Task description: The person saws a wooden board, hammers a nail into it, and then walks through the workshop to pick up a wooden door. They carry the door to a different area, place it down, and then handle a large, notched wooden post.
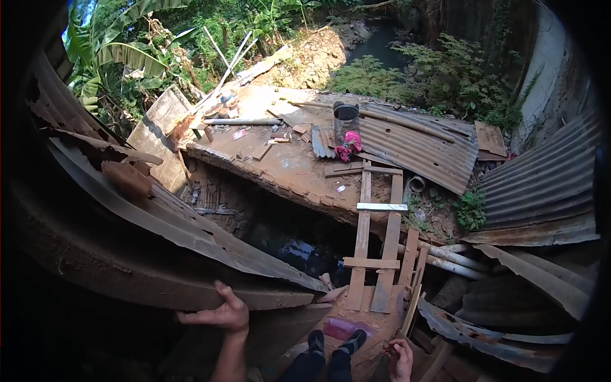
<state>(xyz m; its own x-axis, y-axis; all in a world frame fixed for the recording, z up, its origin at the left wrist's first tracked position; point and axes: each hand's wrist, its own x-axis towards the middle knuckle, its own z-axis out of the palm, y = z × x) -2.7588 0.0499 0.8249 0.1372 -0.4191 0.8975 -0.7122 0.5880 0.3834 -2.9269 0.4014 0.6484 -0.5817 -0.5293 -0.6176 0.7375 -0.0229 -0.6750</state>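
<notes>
My left hand (226, 313) is at the lower edge of a long brown board (191, 284) on the left. Its thumb points up against the board and a finger stretches left along the underside; the fingers are apart. My right hand (401, 358) is low at the right, fingers loosely bent, nothing visible in them. Beside it stand thin wooden strips (412, 310). My feet in dark footwear (352, 342) stand by a purple sheet (344, 328). Ahead, a narrow ladder-like plank walkway (363, 239) spans a gap, with a pale crosspiece (382, 207).
Dark water (296, 249) lies in the ditch below. Rusty corrugated sheets (534, 184) lean at the right, and another sheet (414, 149) lies on the far slab (273, 169). A black bucket (346, 113) with pink cloth (347, 146) stands there. White pipes (452, 261) run beside the walkway.
</notes>
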